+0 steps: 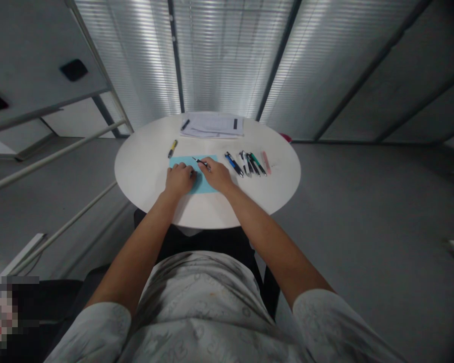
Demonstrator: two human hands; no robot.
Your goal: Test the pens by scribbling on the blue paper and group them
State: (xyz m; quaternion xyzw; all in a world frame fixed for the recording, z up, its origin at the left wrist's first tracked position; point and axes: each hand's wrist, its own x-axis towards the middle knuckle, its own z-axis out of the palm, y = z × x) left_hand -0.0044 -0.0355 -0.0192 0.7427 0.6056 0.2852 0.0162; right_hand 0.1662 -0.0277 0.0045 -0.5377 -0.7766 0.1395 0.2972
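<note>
A light blue sheet (206, 186) lies on the round white table under both hands. My right hand (217, 174) is closed around a slim dark pen (202, 163), whose thin end points up and to the left over the sheet. On the sheet's left side rests my left hand (179, 178), fingers curled in. Something small and dark shows at its fingertips, too small to name. The two hands are a short way apart.
Right of the sheet lie a blue pen (233, 164), several other pens including a green one (258, 164), and a pinkish strip (267, 162). A yellow and black marker (172, 148) lies left. Papers (212, 126) with a dark pen (185, 124) sit at the back. Rails (56, 154) stand left.
</note>
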